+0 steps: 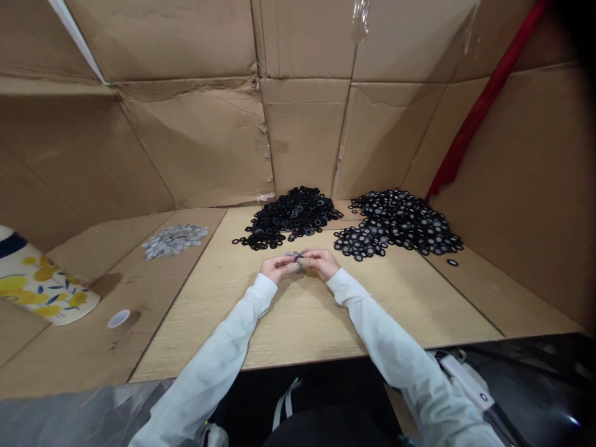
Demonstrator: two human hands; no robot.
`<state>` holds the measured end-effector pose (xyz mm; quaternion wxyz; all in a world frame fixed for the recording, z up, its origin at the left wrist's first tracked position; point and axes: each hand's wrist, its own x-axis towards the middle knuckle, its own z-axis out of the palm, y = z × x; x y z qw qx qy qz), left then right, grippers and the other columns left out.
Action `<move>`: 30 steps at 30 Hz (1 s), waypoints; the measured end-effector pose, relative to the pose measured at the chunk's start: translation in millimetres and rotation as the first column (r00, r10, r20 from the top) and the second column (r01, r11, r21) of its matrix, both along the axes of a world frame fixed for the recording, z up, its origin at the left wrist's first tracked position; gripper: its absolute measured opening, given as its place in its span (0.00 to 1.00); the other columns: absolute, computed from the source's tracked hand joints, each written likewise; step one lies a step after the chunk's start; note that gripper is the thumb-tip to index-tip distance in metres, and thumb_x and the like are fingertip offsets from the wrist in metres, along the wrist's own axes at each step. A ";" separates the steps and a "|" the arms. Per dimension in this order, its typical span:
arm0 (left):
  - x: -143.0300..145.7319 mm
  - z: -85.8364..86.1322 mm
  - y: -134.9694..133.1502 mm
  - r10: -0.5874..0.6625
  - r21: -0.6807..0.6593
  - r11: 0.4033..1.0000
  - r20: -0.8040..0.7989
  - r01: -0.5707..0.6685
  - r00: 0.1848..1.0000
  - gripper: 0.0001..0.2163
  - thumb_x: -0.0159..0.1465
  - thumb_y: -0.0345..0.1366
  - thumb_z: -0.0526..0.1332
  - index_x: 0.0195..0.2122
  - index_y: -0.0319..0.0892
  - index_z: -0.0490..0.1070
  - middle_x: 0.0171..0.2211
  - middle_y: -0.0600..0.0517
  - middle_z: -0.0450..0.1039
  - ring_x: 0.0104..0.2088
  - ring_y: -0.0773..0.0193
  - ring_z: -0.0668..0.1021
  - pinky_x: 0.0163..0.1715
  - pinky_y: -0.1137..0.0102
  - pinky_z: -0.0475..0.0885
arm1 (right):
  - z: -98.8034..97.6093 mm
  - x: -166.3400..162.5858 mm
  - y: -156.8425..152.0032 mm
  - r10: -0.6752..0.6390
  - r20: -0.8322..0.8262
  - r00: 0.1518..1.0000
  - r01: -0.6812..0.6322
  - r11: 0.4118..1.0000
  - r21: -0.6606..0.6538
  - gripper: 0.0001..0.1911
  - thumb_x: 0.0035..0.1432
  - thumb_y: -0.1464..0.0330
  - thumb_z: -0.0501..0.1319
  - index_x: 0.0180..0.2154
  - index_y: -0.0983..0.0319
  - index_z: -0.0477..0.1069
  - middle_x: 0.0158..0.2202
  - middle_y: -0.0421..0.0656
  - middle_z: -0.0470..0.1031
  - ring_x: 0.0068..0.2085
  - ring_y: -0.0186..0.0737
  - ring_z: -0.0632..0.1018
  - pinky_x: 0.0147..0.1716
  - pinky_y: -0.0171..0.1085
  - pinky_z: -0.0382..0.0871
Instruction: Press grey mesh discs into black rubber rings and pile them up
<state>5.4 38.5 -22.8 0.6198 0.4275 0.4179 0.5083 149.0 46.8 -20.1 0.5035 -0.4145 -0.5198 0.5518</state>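
The left hand [279, 268] and right hand [322, 262] meet above a pale wooden tabletop [298, 323], their fingers closed in a narrow pinch on a small dark ring [298, 259], with both white-sleeved forearms angled inward. Just beyond lies a heap of black rubber rings [288, 217], with a heap of black rings with grey centres [395, 223] to its right and a pile of grey discs [174, 241] well to the left.

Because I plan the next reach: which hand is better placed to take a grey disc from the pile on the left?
Left, probably. The left hand is on the same side as the grey disc pile. The right hand is farther away, and both hands are together, pinching a small round part.
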 end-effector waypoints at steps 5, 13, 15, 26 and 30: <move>0.6 1.6 0.1 0.037 -0.053 0.998 0.052 -0.035 0.998 0.19 0.29 0.36 0.70 0.23 0.34 0.72 0.23 0.49 0.74 0.23 0.66 0.75 0.39 0.63 0.69 | -0.5 -0.2 -0.6 0.017 -0.031 0.999 -0.018 1.000 -0.022 0.10 0.27 0.66 0.66 0.18 0.65 0.73 0.34 0.46 0.71 0.31 0.34 0.69 0.26 0.34 0.61; 1.6 6.6 -1.9 0.067 -0.096 0.993 -0.018 -0.068 0.998 0.17 0.30 0.33 0.70 0.22 0.33 0.70 0.19 0.51 0.71 0.20 0.67 0.73 0.29 0.68 0.71 | -4.8 -3.6 1.9 0.024 -0.038 0.999 -0.026 0.999 -0.045 0.11 0.25 0.66 0.67 0.18 0.65 0.73 0.35 0.46 0.71 0.28 0.32 0.69 0.25 0.33 0.61; 3.1 7.3 -3.2 0.059 -0.092 0.994 -0.038 -0.063 0.998 0.16 0.30 0.33 0.70 0.22 0.33 0.69 0.19 0.51 0.71 0.20 0.67 0.73 0.26 0.69 0.70 | -3.7 -3.9 0.7 -0.017 -0.019 1.000 0.016 1.000 -0.024 0.10 0.25 0.67 0.67 0.17 0.65 0.72 0.35 0.46 0.70 0.30 0.34 0.69 0.26 0.33 0.62; 4.7 6.9 -6.8 -0.093 0.070 0.993 -0.074 0.098 0.993 0.19 0.35 0.45 0.67 0.22 0.36 0.68 0.19 0.52 0.69 0.22 0.67 0.72 0.27 0.69 0.69 | 0.7 -4.2 -3.7 0.103 -0.112 0.988 -0.113 0.990 -0.089 0.13 0.24 0.65 0.67 0.17 0.65 0.72 0.34 0.44 0.72 0.25 0.30 0.68 0.23 0.32 0.61; 6.3 4.4 -6.4 -0.057 0.207 0.975 -0.135 0.085 0.989 0.15 0.42 0.45 0.64 0.22 0.37 0.69 0.18 0.54 0.68 0.21 0.69 0.71 0.27 0.71 0.67 | 2.2 -7.9 -8.6 0.151 -0.213 0.965 -0.177 0.979 -0.105 0.14 0.28 0.62 0.66 0.20 0.65 0.71 0.25 0.43 0.72 0.23 0.32 0.69 0.27 0.35 0.63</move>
